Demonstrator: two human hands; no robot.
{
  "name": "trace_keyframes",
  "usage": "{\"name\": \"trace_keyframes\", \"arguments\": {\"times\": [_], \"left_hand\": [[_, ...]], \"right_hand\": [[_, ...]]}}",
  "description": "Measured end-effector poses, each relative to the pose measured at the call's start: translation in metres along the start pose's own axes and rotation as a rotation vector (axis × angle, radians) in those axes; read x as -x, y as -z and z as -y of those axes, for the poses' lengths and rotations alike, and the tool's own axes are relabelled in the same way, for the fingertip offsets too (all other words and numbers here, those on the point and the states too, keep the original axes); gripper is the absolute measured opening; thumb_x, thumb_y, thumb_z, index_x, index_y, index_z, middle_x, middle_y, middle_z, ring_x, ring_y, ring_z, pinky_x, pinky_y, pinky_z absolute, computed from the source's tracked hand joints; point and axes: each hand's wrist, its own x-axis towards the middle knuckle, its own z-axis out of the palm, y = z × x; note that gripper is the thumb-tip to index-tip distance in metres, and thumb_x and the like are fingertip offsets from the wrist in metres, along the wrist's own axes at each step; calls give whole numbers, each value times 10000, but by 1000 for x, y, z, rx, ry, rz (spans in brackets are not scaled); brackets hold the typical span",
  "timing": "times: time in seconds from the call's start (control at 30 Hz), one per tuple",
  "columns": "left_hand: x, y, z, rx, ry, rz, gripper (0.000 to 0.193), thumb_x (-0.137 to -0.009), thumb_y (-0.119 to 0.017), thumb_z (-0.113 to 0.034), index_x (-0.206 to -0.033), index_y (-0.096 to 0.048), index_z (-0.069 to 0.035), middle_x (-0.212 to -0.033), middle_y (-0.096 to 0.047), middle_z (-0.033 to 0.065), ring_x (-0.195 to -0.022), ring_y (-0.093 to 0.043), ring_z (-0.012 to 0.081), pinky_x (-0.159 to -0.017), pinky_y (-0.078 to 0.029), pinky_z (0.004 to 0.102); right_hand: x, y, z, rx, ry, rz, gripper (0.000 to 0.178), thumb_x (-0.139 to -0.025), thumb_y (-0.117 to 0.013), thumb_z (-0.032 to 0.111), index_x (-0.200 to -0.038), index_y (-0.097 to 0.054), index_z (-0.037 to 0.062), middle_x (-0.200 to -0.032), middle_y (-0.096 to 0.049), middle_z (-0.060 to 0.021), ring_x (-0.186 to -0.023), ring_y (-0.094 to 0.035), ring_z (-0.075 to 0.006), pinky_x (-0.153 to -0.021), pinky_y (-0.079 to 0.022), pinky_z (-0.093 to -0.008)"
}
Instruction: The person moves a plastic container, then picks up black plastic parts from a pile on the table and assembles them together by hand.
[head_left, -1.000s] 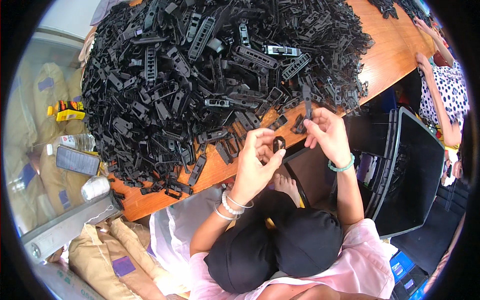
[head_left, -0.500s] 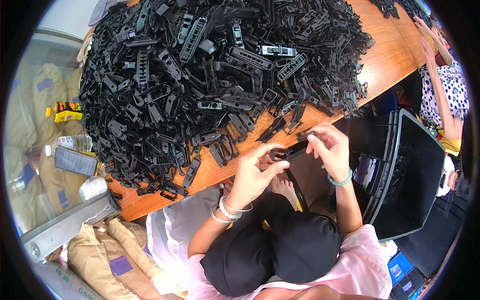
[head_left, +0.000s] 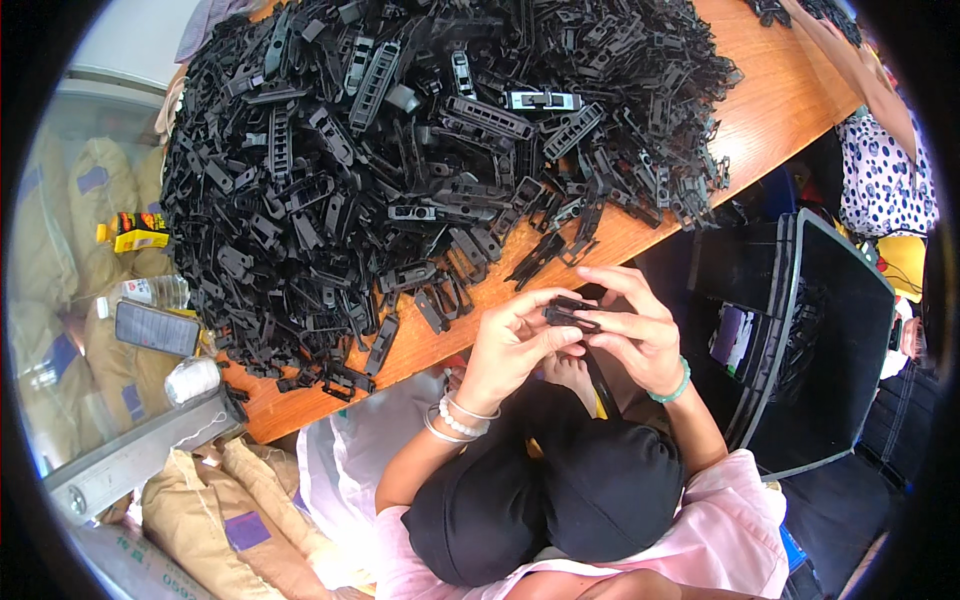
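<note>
Just off the table's near edge, my two hands meet around a small black plastic part [head_left: 568, 312]. My left hand [head_left: 517, 340] pinches it between thumb and fingers. From the other side my right hand [head_left: 645, 335] grips it too, fingers laid across its right end. Whether a second piece is joined to it is hidden by the fingers. Beyond my hands, a big heap of black plastic parts [head_left: 330, 215] covers most of the wooden table [head_left: 760, 115]. Some of them are long and slotted, others short clips.
At right stands a large black crate [head_left: 835, 370] with dark parts inside. A phone [head_left: 157, 327], a plastic bottle [head_left: 155, 291] and a roll of white string [head_left: 191, 381] sit at left, near brown sacks [head_left: 210, 510]. A co-worker's arm [head_left: 868, 85] reaches over the table's far right.
My right hand has moved left, bringing the piece it held against the part in my left hand. The co-worker's arm at far right has shifted further over the table.
</note>
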Motion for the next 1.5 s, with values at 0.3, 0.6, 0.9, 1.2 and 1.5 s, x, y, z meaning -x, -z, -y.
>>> {"name": "trace_keyframes", "arguments": {"times": [0.3, 0.6, 0.9, 1.2, 1.5], "left_hand": [[3, -9, -3, -377, -280, -29, 356, -813, -667, 4, -1153, -561, 20, -881, -670, 63, -748, -627, 90, -661, -528, 231], [-2, -7, 1, 83, -84, 42, 288, -918, -545, -70, -1187, -524, 30, -989, -652, 92, -837, -647, 148, -706, -531, 263], [-25, 6, -5, -1729, -716, -437, 135, -769, -655, -9, -888, -594, -14, -804, -537, 107, -636, -579, 234, -542, -470, 326], [-4, 4, -1, -748, -558, -268, 83, -708, -650, 43, -786, -672, 25, -790, -678, 83, -720, -648, 164, -658, -498, 264], [-1, 6, -3, -242, -169, -56, 214, -810, -690, -79, -991, -629, 17, -878, -611, 24, -771, -588, 87, -618, -470, 223]], "right_hand": [[-1, 2, 12, -24, -13, -111, 211, -761, -639, -15, -961, -696, 22, -1122, -616, -150, -1024, -562, -275, -744, -459, -300], [7, -5, 11, -60, -48, -171, 216, -733, -674, -21, -949, -678, -20, -1124, -611, -180, -1010, -583, -297, -842, -467, -354], [9, -16, 0, -525, -641, -339, 139, -842, -619, 2, -963, -666, -49, -898, -643, -92, -691, -554, -101, -612, -457, -212], [-2, -14, 11, -849, -746, -333, 160, -883, -608, 96, -904, -657, -55, -762, -651, -110, -638, -623, -138, -551, -467, -225], [5, -23, 17, -350, -415, -212, 109, -771, -678, -34, -879, -665, -44, -869, -598, -79, -702, -601, -116, -605, -477, -218]]}}
